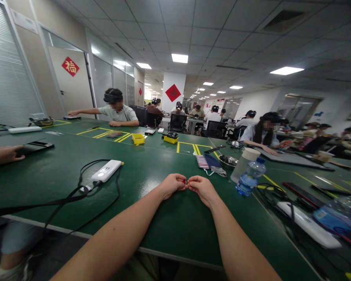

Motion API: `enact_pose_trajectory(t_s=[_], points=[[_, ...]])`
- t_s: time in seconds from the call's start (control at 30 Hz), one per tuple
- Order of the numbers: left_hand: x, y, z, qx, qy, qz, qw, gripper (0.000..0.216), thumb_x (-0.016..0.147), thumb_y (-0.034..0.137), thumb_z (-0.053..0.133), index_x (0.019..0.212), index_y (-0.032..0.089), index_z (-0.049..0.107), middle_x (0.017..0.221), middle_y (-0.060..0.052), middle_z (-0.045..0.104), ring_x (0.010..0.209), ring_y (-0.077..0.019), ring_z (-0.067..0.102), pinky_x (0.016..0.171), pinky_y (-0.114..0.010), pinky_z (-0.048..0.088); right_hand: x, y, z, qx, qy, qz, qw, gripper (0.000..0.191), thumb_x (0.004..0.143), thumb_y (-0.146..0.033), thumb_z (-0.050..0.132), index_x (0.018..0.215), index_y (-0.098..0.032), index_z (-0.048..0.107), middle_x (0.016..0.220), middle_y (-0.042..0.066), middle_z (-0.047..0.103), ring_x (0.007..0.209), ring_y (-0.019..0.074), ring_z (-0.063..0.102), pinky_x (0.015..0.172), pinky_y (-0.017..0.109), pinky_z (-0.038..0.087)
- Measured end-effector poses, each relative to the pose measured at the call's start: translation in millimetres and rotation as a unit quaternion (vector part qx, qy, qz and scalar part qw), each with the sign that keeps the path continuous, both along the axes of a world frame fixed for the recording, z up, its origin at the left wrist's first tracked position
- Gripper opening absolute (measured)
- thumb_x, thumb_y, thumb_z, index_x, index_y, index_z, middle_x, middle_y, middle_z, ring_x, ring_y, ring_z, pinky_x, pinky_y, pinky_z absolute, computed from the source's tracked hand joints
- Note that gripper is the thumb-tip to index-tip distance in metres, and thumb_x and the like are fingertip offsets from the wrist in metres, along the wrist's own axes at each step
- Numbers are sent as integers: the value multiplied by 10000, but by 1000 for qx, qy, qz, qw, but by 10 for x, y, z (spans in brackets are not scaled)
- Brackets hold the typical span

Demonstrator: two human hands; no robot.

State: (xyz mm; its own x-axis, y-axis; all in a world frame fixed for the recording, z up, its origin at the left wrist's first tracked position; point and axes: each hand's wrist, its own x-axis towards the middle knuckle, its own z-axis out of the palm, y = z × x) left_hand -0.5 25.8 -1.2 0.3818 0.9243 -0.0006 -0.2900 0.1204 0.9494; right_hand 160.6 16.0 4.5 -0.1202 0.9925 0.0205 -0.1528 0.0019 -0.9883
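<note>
Both my forearms reach out over the green table (163, 218). My left hand (172, 184) and my right hand (201, 186) meet fist to fist in the middle, fingers curled and pinched. Between the fingertips shows a small red object (186, 182), held by both hands; I cannot make out what it is. The hands rest on or just above the table top.
A white power bank (107, 170) with a black cable and strap lies to the left. A water bottle (250, 176), a cup (245, 162), a metal bowl (228, 161) and a dark pouch stand to the right. Yellow trays (138, 138) sit further back. Another person's hand (4, 154) rests at far left; several seated people work around the tables.
</note>
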Motion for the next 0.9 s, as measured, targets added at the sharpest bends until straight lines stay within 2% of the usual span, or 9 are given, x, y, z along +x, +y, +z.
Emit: enact_pose_trajectory(t_s=[0.13, 0.27, 0.43, 0.9], points=[[14, 16, -35, 81, 54, 48, 994, 261, 605, -30, 591, 819, 116, 564, 671, -25, 621, 634, -115, 616, 589, -196, 472, -15, -3, 7, 60, -35, -24, 997, 284, 559, -141, 679, 835, -151, 614, 776, 30, 649, 701, 152, 630, 600, 234, 463], [7, 29, -25, 137, 104, 66, 983, 240, 630, 1, 545, 832, 129, 563, 650, -16, 625, 568, -96, 580, 524, -175, 429, -24, -1, 15, 120, -59, -32, 990, 319, 570, -147, 645, 888, -157, 620, 805, 29, 646, 758, 144, 593, 651, 232, 447], [6, 4, 27, 157, 129, 75, 976, 245, 615, 6, 521, 817, 139, 561, 636, -5, 617, 536, -88, 555, 504, -171, 402, -28, -7, 34, 133, -63, -36, 988, 318, 575, -144, 632, 892, -166, 632, 837, 32, 647, 811, 155, 588, 713, 250, 444], [8, 3, 30, 167, 135, 95, 972, 235, 610, 17, 502, 801, 142, 556, 626, -6, 603, 565, -101, 560, 496, -170, 377, -22, -27, 38, 144, -78, -24, 986, 309, 605, -119, 604, 908, -170, 633, 842, 29, 640, 813, 148, 580, 738, 250, 439]])
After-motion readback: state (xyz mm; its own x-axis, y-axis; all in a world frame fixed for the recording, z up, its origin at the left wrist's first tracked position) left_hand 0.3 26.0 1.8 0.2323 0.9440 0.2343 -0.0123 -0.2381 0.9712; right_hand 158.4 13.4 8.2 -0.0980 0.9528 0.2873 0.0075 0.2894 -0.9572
